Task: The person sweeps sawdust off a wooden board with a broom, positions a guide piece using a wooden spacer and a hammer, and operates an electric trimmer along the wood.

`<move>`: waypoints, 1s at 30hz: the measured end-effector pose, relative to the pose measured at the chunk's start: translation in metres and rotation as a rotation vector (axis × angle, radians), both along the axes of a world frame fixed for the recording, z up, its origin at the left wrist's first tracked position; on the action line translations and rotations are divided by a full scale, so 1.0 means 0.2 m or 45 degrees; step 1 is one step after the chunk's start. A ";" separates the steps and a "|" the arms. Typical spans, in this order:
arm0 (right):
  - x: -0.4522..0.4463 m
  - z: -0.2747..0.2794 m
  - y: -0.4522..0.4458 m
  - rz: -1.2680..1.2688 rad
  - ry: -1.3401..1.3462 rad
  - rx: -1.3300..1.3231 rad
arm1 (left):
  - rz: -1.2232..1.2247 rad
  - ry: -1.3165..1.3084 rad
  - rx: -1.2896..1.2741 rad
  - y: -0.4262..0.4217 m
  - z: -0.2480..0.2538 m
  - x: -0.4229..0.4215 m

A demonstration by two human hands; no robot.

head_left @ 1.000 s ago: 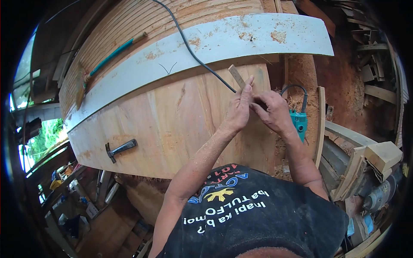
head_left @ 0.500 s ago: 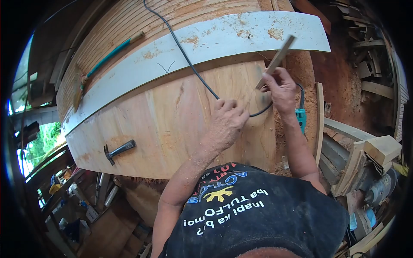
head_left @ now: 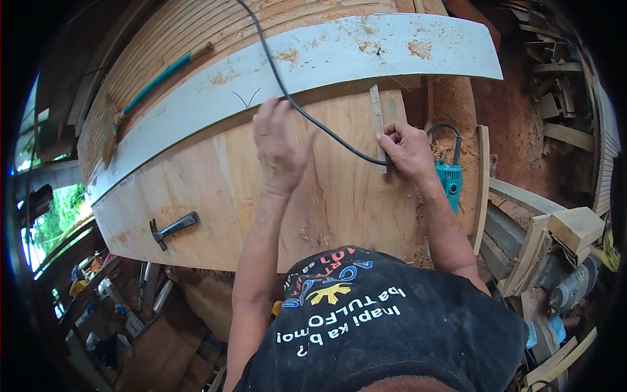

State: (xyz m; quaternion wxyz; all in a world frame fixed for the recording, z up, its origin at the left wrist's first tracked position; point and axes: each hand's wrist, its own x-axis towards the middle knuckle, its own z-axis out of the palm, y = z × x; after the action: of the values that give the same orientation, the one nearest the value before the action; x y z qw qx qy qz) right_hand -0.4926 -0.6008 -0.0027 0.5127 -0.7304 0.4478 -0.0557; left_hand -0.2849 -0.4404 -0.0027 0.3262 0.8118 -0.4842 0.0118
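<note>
My right hand point(head_left: 408, 151) pinches a thin wooden strip point(head_left: 377, 117) that lies upright in the view on the right part of a plywood sheet point(head_left: 261, 176). A black cable point(head_left: 320, 124) runs down across the sheet and passes by the strip's lower end near my right fingers. My left hand point(head_left: 279, 147), slightly blurred, is over the plywood beside the cable, fingers stretched out and holding nothing. Just right of my right hand sits a teal power tool point(head_left: 450, 183). A hammer point(head_left: 174, 228) lies on the left part of the sheet.
A long white curved board point(head_left: 326, 62) spans the far side, with sawdust on it. Beyond it, a teal-handled tool point(head_left: 157, 80) rests on slatted wood. Wood offcuts point(head_left: 575, 228) and a circular-blade tool point(head_left: 573, 287) are at the right. Clutter fills the lower left.
The strip has come down onto the plywood, held in my right hand. My left hand has moved left and opened. The cable has shifted, now curving toward the strip's lower end.
</note>
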 end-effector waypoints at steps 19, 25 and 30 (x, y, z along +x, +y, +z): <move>0.00 -0.08 0.05 -0.166 -0.136 -0.017 | -0.351 -0.389 0.590 -0.45 -0.12 0.65; 0.02 -0.06 0.06 -0.146 -0.133 -0.068 | -0.443 -0.439 0.776 -0.50 -0.06 0.69; 0.04 -0.04 0.06 -0.120 -0.085 -0.118 | -0.417 -0.422 0.857 -0.55 0.01 0.65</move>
State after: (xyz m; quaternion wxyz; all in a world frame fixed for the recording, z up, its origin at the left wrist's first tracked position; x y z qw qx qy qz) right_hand -0.4851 -0.5887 -0.0099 0.4898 -0.7292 0.4613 -0.1246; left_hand -0.1539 -0.5502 -0.0009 -0.0425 0.7725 -0.6298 -0.0686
